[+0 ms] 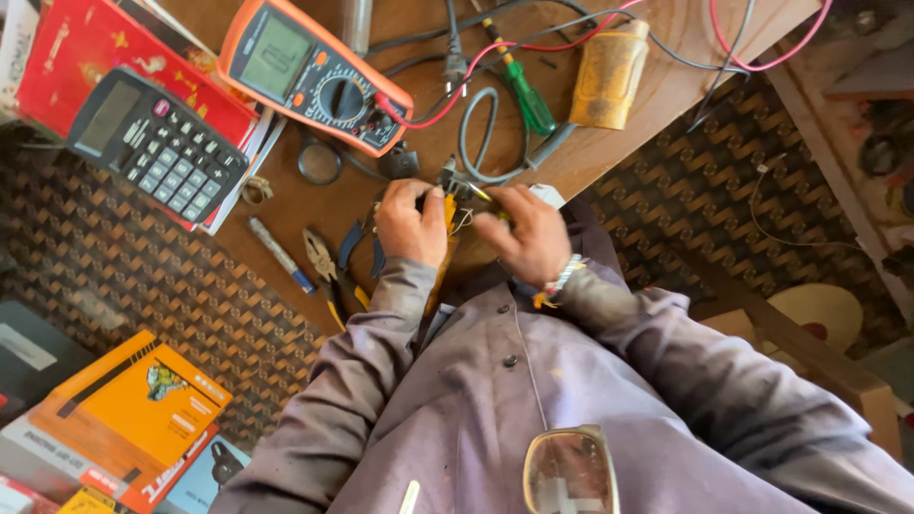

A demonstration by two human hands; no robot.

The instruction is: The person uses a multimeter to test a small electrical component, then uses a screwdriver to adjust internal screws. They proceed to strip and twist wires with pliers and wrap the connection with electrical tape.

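My left hand (409,224) is closed around a yellow-handled hand tool (447,211) whose metal tip points at a small wired part (455,181) on the wooden bench (314,205). My right hand (524,236), with a beaded band at the wrist, pinches thin wires just right of that tool. The two hands almost touch. What lies between the fingers is mostly hidden.
An orange multimeter (309,76) with red and black leads lies beyond the hands. A black calculator (157,143) rests on a red book (95,57). Pliers (328,271), a marker pen (278,254), a green screwdriver (526,95) and a yellowish jar (609,74) sit nearby. Orange boxes (133,409) lie at lower left.
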